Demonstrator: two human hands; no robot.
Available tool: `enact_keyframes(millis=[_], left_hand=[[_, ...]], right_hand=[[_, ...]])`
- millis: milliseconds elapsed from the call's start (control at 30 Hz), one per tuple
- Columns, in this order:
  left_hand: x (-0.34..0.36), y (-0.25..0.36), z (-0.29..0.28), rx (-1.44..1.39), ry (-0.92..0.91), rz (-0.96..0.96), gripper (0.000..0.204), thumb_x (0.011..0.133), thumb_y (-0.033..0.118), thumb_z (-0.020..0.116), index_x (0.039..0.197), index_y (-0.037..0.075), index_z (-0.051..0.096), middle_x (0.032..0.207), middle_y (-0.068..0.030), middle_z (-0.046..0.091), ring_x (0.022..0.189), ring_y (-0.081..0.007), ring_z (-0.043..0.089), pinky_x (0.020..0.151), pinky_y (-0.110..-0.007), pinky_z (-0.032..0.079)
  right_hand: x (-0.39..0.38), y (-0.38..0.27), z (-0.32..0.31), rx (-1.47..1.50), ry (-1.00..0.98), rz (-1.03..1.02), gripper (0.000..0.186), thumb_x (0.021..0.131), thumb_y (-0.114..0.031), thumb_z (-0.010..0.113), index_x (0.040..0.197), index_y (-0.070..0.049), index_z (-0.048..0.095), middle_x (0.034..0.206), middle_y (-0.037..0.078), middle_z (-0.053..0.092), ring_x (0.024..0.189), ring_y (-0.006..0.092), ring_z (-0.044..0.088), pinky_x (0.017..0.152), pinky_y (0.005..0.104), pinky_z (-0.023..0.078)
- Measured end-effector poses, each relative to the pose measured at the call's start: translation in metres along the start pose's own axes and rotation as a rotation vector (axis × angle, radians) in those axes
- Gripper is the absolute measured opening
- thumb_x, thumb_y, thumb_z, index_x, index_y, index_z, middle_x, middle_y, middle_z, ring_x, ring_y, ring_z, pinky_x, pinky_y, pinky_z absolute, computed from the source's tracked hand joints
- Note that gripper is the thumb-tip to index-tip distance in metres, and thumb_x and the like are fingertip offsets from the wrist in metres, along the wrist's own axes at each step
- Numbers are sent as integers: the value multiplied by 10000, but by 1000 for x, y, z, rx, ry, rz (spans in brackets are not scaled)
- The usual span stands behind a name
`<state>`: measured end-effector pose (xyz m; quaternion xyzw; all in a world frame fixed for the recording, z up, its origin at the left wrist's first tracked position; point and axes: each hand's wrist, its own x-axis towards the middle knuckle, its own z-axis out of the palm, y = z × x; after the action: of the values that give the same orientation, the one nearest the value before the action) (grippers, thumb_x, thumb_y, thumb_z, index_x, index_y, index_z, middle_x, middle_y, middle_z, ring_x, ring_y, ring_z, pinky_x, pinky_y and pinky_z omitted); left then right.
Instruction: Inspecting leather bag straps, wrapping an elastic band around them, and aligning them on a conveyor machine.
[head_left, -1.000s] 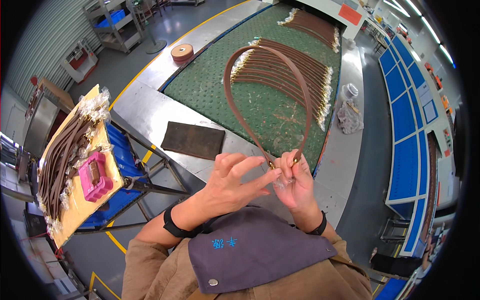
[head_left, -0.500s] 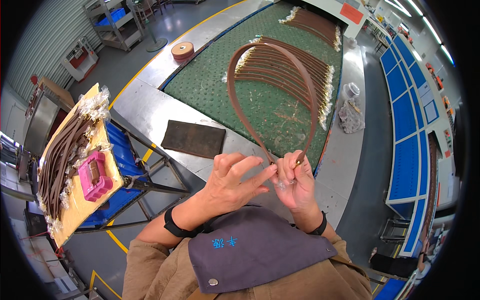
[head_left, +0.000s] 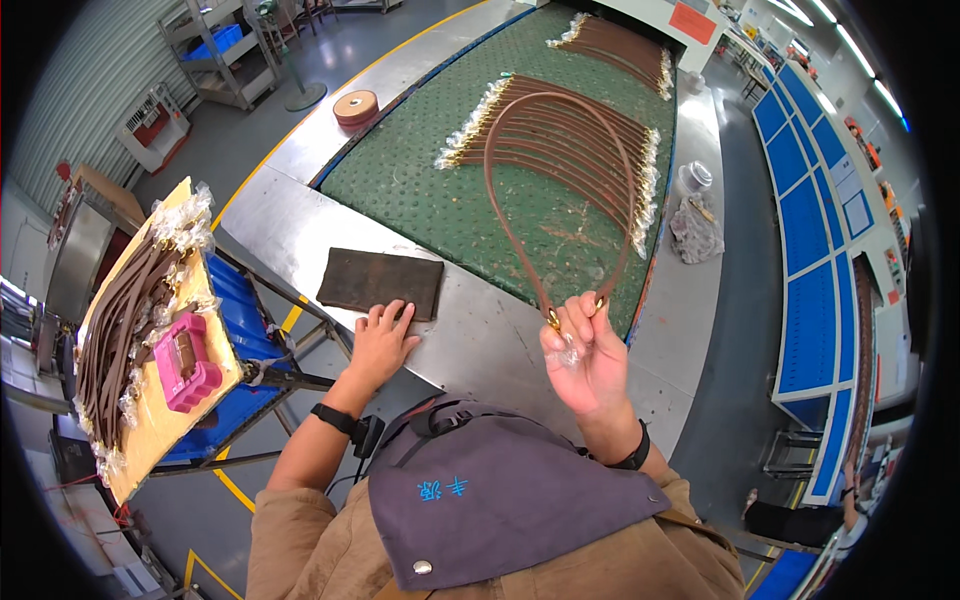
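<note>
My right hand (head_left: 588, 352) is closed on both ends of a brown leather strap (head_left: 489, 178), which rises from it in a tall loop over the green belt. Gold-coloured metal fittings (head_left: 553, 319) and a bit of clear plastic wrap show at the fingers. My left hand (head_left: 383, 347) holds nothing; its fingers are stretched out, with the tips on the near edge of a dark rectangular slab (head_left: 380, 280). That slab lies flat on the metal table edge (head_left: 290, 225).
Rows of similar straps with plastic-wrapped ends (head_left: 560, 125) lie across the green conveyor belt (head_left: 400, 170). At left, a board (head_left: 215, 350) bears more straps and a pink case (head_left: 188, 365). A brown roll (head_left: 355, 108) and crumpled plastic (head_left: 697, 228) rest on the metal borders.
My left hand has left the strap ends and moved left and down to the dark slab. My right hand still grips the strap, and its loop has turned and narrowed slightly.
</note>
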<state>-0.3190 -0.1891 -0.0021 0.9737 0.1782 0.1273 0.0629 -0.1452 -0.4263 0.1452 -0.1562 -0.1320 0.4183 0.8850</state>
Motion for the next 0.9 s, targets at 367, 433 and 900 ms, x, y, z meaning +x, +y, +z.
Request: enact_keyframes(millis=[367,433,900], left_hand=[[32,59,-97,-278,99,233,398,792,301,781,1131,109,702,1270,-137,562,1089,-329,584,937,-424,419],[37,81,-132,-365,328,393,426,793,322,779,1170,140,700,1212,-120,561,1054,-325,560,906,-419,429],[39,113,-143,-119,521,518,530,738,438,781,1229,257,692,1249,-24,440,1087,-267,449,886,-431,385]], right_hand=[[1,5,8,-111,-35,2,192,1037,-280,521,942,-114,531,727,-51,448,665,88,428,737,328,410],[-1,5,12,-112,-30,0,191,1038,-280,520,944,-113,532,729,-51,452,662,88,427,736,330,411],[-4,4,20,-111,-47,16,205,1036,-277,528,914,-113,532,739,-45,473,654,90,436,721,325,420]])
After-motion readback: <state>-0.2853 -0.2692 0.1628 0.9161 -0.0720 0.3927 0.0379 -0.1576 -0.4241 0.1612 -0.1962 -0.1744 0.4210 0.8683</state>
